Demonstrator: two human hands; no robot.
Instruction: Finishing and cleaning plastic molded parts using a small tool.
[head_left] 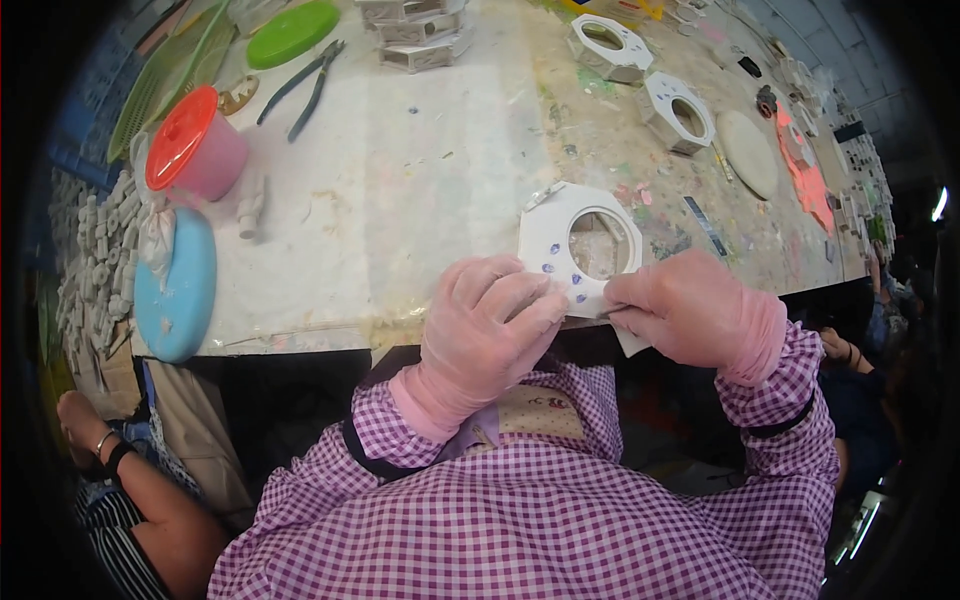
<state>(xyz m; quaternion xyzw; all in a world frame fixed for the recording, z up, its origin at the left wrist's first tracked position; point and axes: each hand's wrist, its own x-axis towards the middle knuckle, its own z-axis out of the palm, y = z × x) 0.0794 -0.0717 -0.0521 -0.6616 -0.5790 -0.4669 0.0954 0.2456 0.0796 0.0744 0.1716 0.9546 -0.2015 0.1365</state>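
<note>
A white octagonal frame (546, 222) with a round hole and several small blue marks on its face rests at the table's near edge, right in front of me. My left hand (490, 318), in a pink glove, is closed with curled fingers against the frame's near left side. At its near right corner, my right hand (695, 308), also gloved, pinches the rim between thumb and fingers. A small white flat corner (630, 342) shows below the right fingers; whether it belongs to the frame cannot be seen.
Two similar octagonal frames (610, 62) (680, 122) stand far right, near a pale oval disc (748, 153). Pliers (310, 88), a pink tub with a red lid (205, 150) and a blue disc (180, 290) lie left. Stacked frames (420, 45) stand at the back. Another person's arm (150, 480) is at lower left.
</note>
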